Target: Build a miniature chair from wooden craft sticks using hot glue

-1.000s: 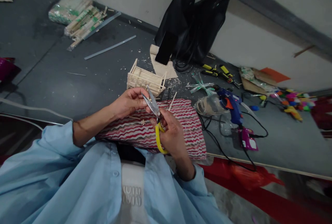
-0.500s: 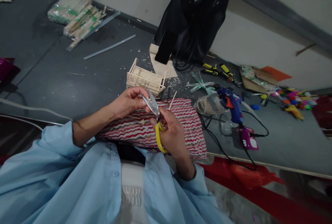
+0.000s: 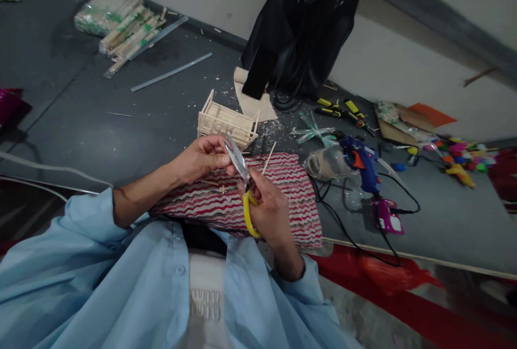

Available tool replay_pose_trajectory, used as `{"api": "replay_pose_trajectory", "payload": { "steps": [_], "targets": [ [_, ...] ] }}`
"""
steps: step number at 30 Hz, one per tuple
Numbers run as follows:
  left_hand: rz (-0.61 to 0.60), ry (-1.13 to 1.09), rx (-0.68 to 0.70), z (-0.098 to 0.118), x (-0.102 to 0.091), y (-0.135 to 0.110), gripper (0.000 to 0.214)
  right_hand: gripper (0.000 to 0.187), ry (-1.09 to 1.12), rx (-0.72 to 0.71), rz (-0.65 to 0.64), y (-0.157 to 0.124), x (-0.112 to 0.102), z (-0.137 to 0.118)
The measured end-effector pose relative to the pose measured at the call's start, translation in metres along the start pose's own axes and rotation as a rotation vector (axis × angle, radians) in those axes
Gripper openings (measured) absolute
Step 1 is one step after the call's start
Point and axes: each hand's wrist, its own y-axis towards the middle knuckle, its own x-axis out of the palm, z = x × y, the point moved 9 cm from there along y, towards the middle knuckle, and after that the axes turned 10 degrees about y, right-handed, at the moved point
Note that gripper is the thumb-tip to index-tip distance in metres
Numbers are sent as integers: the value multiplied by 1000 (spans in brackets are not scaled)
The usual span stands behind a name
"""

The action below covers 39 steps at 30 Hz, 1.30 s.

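My right hand (image 3: 270, 203) is wrapped round the yellow handles of a pair of scissors (image 3: 238, 161), whose blades point up and to the left. The blades are nearly together. At their tips, my left hand (image 3: 205, 159) is closed with thumb and fingers pinched; what it holds is too small and hidden to make out. Just beyond the hands stands a small frame of wooden sticks (image 3: 226, 123). Under both hands lies a red-and-white striped cloth (image 3: 194, 206), with a thin wooden stick (image 3: 269, 157) and a small stick piece (image 3: 222, 189) over it.
A blue glue gun (image 3: 365, 168) rests by a plastic bottle (image 3: 329, 163) at right, its cord trailing near a purple box (image 3: 388, 216). Behind are a black bag (image 3: 302, 36), a phone (image 3: 260, 73) and pliers (image 3: 329, 106). Bagged sticks (image 3: 131, 31) lie at upper left.
The scissor blades have closed from a wider gap to nearly together. Both hands stay in about the same place.
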Motion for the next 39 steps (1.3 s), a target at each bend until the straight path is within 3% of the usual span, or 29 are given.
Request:
{"api": "replay_pose_trajectory", "payload": {
  "steps": [22, 31, 36, 39],
  "targets": [
    [-26, -4, 34, 2, 3, 0, 33, 40, -12, -26, 8, -1, -2, -3],
    [-1, -16, -5, -3, -1, 1, 31, 33, 73, 131, -3, 2, -1, 6],
    [85, -48, 7, 2, -7, 3, 26, 45, -53, 321, 162, -8, -33, 37],
    [106, -42, 15, 4, -8, 3, 26, 50, -163, 473, 177, -27, -51, 65]
  ]
}}
